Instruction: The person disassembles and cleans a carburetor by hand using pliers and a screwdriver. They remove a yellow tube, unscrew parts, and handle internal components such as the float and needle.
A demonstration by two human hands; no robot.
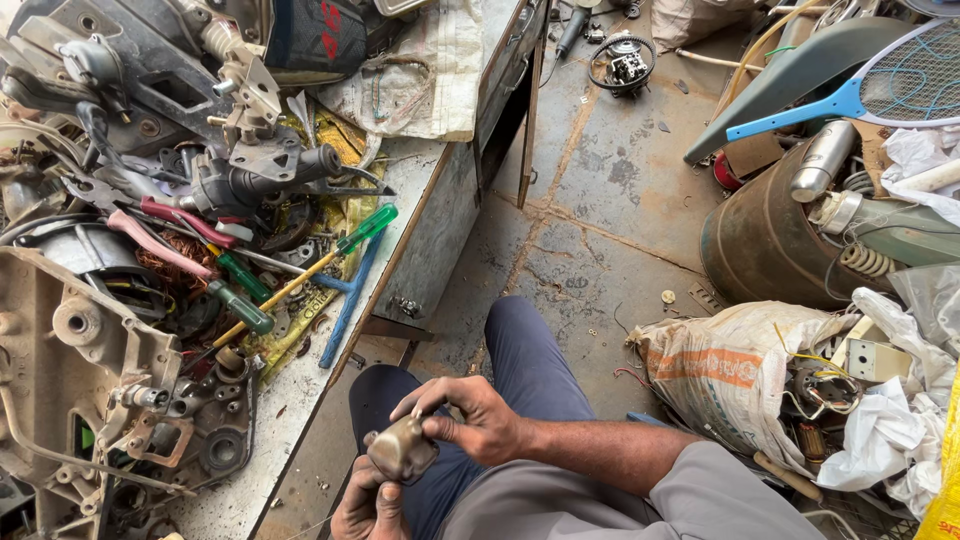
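Observation:
A small dull brown metal part [400, 447] sits over my lap, gripped from both sides. My right hand [470, 415] comes in from the right and pinches its top with curled fingers. My left hand [370, 505] is below it at the bottom edge, closed on the part's lower end. Both rest above my dark blue trousers [530, 370]. To the left, the workbench [300, 400] carries green-handled screwdrivers [365, 228], red-handled pliers [185, 222] and grimy motor parts [90, 340].
A brown metal drum [770, 245] and an open sack [735, 365] of scrap and wires stand at the right. A blue-handled racket-shaped zapper [850, 100] lies on top of the pile. A coil part [625, 65] lies on the stained stone floor [610, 200] ahead.

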